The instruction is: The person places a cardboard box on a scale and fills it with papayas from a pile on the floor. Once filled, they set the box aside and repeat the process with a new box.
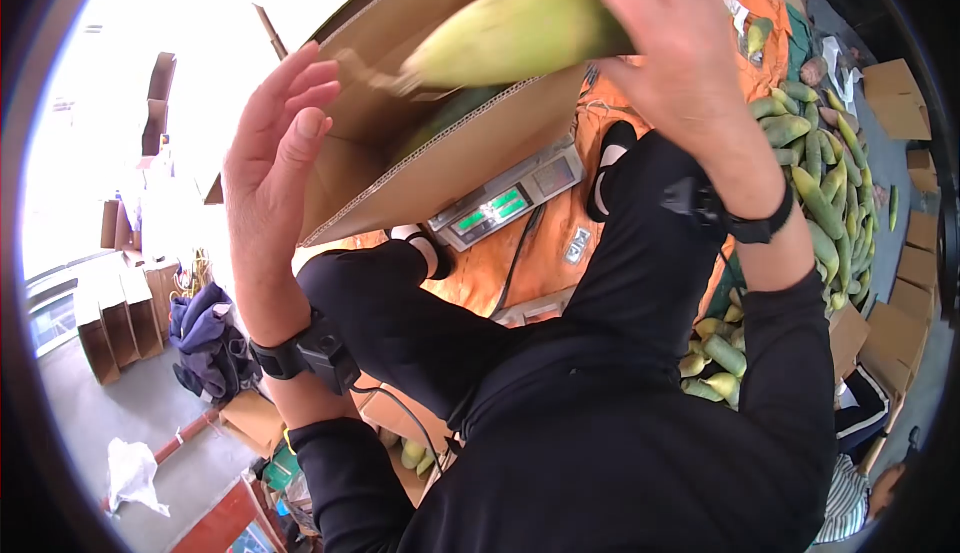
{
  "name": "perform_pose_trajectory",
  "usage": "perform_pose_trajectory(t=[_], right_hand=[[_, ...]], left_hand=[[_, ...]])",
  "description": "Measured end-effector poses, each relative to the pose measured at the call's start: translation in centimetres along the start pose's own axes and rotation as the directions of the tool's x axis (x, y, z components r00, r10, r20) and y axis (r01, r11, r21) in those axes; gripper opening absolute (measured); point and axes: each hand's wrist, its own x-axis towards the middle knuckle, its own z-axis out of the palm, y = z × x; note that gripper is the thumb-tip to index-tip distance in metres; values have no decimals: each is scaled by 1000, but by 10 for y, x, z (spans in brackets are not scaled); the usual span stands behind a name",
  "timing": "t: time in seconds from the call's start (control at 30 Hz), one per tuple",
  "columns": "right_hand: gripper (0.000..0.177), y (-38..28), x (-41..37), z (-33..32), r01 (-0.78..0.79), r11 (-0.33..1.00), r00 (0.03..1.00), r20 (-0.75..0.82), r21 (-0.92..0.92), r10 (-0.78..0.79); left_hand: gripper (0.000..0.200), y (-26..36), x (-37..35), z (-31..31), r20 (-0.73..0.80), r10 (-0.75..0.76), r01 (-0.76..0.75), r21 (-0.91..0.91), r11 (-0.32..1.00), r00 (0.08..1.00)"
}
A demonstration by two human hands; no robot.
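Note:
My right hand [665, 38] grips a large pale green radish [515, 35] by its thick end, above an open cardboard box [440, 175]. The radish lies nearly level, its thin root tip pointing left. At the box's left side my left hand [275, 143] is raised with fingers apart, holding nothing. Inside the box a darker green radish [455, 118] shows in part; the rest of the contents is hidden. The box rests on a digital scale [505, 203] with lit green digits.
A big heap of green radishes [825, 183] lies to the right, and a smaller group [720, 353] beside my right leg. Orange sheeting [590, 273] covers the floor. Empty cartons [115, 313] and dark clothing [205, 338] are at left. Another person's striped sleeve [843, 503] shows lower right.

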Motion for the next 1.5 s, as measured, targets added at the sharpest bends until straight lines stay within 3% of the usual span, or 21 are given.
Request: perform_pose_trajectory(t=[0.03,0.1,0.13,0.2,0.23,0.37,0.47,0.53,0.6,0.67,0.73,0.93,1.03,1.2,1.27,1.33,1.4,1.5], right_hand=[[42,-10,8,14,1,1000,1000,0,3,-1],[37,-24,14,52,193,981,936,-305,22,-177],[37,-35,18,58,195,981,936,-304,24,-178],[40,-55,24,69,266,953,933,-290,148,-215],[36,-61,26,80,299,937,914,-336,180,-227],[37,-64,24,93,287,943,932,-278,170,-233],[32,-51,22,92,241,939,964,-172,245,-202],[32,-31,18,94,74,924,993,-113,376,-34],[30,-17,13,100,29,943,993,-120,332,12],[29,-7,9,110,9,900,990,-133,436,55],[27,-6,5,103,-16,938,998,-58,346,38],[20,-4,-4,84,-84,933,992,-58,349,111],[17,0,-7,74,-89,930,990,-67,355,120],[16,21,-13,48,-149,928,978,-89,342,189],[19,48,-30,37,-132,830,889,-305,542,341],[21,82,-64,30,-289,682,848,-152,672,508],[23,119,-117,33,-537,606,766,39,587,641],[24,157,-227,49,-803,473,532,81,362,843]], left_hand=[[44,1,0,-2,-2,-1,1,2,1000,1000],[53,0,-1,-4,133,14,-14,-2,1000,991],[53,-1,-2,-4,131,11,-11,-1,1000,991],[60,-2,-4,0,265,14,-76,224,972,964],[67,-1,-6,3,255,-122,68,213,975,959],[65,-16,-6,-1,234,-169,115,231,966,957],[63,-32,-1,-3,218,-230,189,196,962,948],[60,-46,5,-5,218,-233,185,220,958,948],[58,-59,9,-4,197,-342,229,440,868,919],[56,-80,12,-1,221,-390,235,510,827,894],[54,-96,11,2,261,-408,214,547,809,875],[43,-87,0,18,338,-501,364,393,844,797],[36,-92,8,11,385,-635,421,507,752,670],[35,-76,-2,13,264,-558,360,537,763,787],[33,-82,-8,0,112,-523,435,426,793,845],[32,-81,-14,-5,93,-493,431,367,824,865],[31,-74,-17,-4,-17,-439,395,469,790,898],[30,-87,-25,-10,-38,-355,339,403,850,934]])
